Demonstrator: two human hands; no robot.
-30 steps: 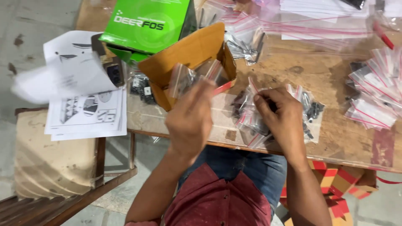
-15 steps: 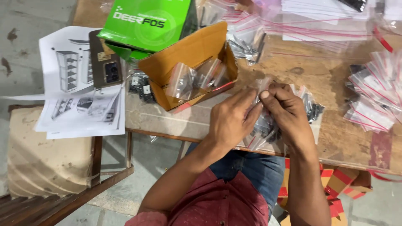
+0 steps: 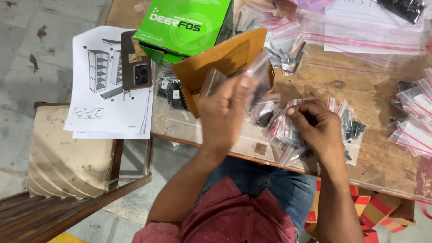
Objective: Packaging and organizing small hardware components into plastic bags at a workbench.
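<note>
Wooden table point(image 3: 387, 148) under both my hands, cluttered w/ bagged hardware. Beyond my L hand, the green box point(image 3: 184, 22); just past that hand's knuckles, the open cardboard box point(image 3: 216, 67) w/ more bags inside. Further out to the L side, the instruction sheet point(image 3: 108, 90) hangs half off the table edge, a phone point(image 3: 136, 60) lying on it. Off to the R of my R hand, a stack of red-striped zip bags point(image 3: 416, 121).

My L hand point(image 3: 225, 112) is raised off the table, fingers closed on a small clear bag point(image 3: 256, 72) — blurred, so contents unclear, prob. dark screws. My R hand point(image 3: 317, 128) is low, fingers curled and pinching into the pile of small bags point(image 3: 288, 130) right under it; whether it grips one bag or several, can't tell.

Risks as I judge them:
- The bag in my L hand is thin, slick plastic held by a corner or edge; a loose pinch and it drops back into the cardboard box or off the near edge to the floor.
- The pile under my R hand sits close to the table's near edge; dragging one bag out could pull its neighbours over the edge.
- If a zip seal isn't fully shut, small parts scatter.
- The sheet + phone overhang; an elbow bump sends both down.
</note>
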